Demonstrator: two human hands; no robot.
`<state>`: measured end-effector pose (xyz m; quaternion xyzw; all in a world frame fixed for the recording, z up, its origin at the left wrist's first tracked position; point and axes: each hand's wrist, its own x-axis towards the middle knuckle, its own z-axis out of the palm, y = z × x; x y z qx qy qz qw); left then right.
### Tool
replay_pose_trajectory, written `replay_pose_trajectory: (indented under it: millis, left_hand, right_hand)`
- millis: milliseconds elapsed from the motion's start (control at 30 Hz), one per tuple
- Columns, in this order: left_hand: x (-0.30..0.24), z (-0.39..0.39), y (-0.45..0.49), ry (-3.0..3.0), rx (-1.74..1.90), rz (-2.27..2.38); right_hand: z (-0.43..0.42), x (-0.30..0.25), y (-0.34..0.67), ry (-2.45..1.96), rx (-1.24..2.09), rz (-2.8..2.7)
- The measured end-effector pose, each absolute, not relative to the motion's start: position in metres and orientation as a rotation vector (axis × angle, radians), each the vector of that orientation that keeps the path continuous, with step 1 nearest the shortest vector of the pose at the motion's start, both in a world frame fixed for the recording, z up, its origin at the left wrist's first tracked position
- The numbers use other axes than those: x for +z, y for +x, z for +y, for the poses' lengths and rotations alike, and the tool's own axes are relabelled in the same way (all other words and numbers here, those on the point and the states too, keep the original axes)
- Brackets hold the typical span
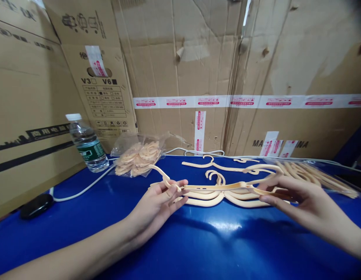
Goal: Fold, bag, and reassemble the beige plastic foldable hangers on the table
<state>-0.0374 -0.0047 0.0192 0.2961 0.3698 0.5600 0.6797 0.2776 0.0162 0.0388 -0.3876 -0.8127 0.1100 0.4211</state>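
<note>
Left hand (153, 208) and right hand (309, 200) have grips clamped on one hanger (213, 188), likely steadying it; a second hanger (198, 165) lies near the worktop (198, 241)'s back edge

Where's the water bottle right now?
Head view, left side: the water bottle is toward the back of the blue table, just left of the clear bag of beige pieces.
</note>
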Motion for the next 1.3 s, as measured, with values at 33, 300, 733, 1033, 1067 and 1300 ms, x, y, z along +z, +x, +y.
replay_pose_trajectory:
  millis: [33, 300, 733, 1033, 1067, 1300]
  left_hand:
    - [0.020, -0.006, -0.037, 0.663, 1.233, 0.823]
    - [0.019, -0.007, -0.036, 0.719, 1.128, 0.837]
    - [0.018, -0.007, -0.038, 0.773, 1.107, 0.830]
    - [0.019, -0.009, -0.037, 0.742, 1.126, 0.805]
    - [0.020, -0.009, -0.037, 0.745, 1.117, 0.807]
    - [0.023, -0.010, -0.032, 0.710, 1.175, 0.906]
  right_hand:
    - [0.016, 0.038, 0.278, -0.971, 0.271, -2.038]
    - [0.012, 0.040, 0.277, -0.986, 0.259, -2.069]
    - [0.015, 0.035, 0.280, -1.035, 0.300, -2.086]
    - [0.012, 0.041, 0.274, -0.950, 0.223, -2.056]
    - [0.012, 0.041, 0.274, -0.947, 0.214, -2.055]
    - [0.011, 0.033, 0.275, -0.926, 0.168, -2.042]
